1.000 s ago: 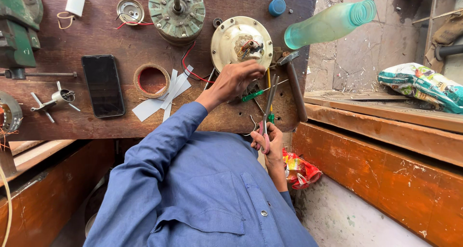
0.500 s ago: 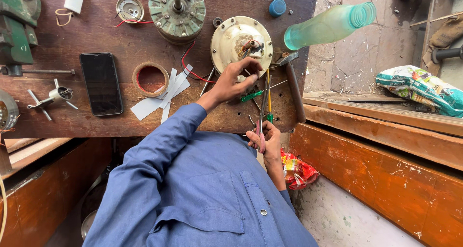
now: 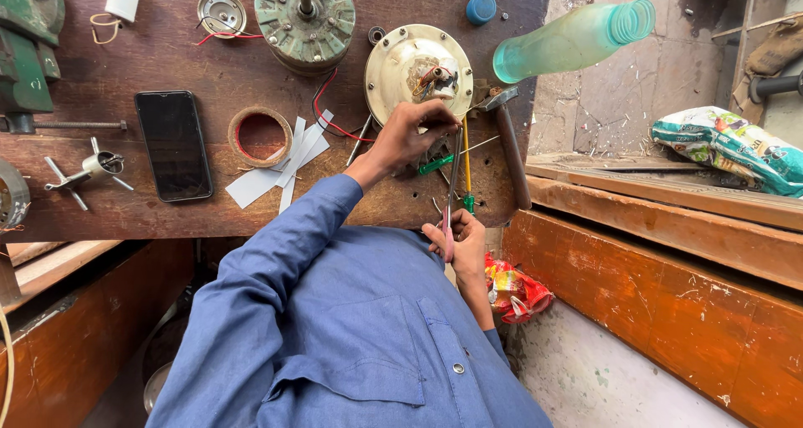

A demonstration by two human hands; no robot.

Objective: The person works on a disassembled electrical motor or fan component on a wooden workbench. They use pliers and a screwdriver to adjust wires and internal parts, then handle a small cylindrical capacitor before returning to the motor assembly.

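Observation:
My left hand (image 3: 411,134) reaches across the wooden bench (image 3: 167,219) and pinches wires at the lower edge of a cream round motor cover (image 3: 401,64), which has red and dark wires at its centre. Close to my body, my right hand (image 3: 458,246) grips the pink handles of slim long pliers (image 3: 452,185). Their tip points up to the wires beside my left fingers. A red wire (image 3: 335,123) runs from the cover toward the left. My blue sleeve hides part of the bench edge.
A hammer (image 3: 510,144) and a yellow-green screwdriver (image 3: 466,169) lie right of my hands. A green bottle (image 3: 577,39), blue cap (image 3: 481,8), green stator (image 3: 305,14), tape roll (image 3: 261,135), paper strips (image 3: 280,165), phone (image 3: 173,144) and vise (image 3: 25,52) share the bench. Wooden ledges stand at the right.
My left hand has moved slightly up and right to the cover's edge. The pliers have swung upright, their tip now at the wires.

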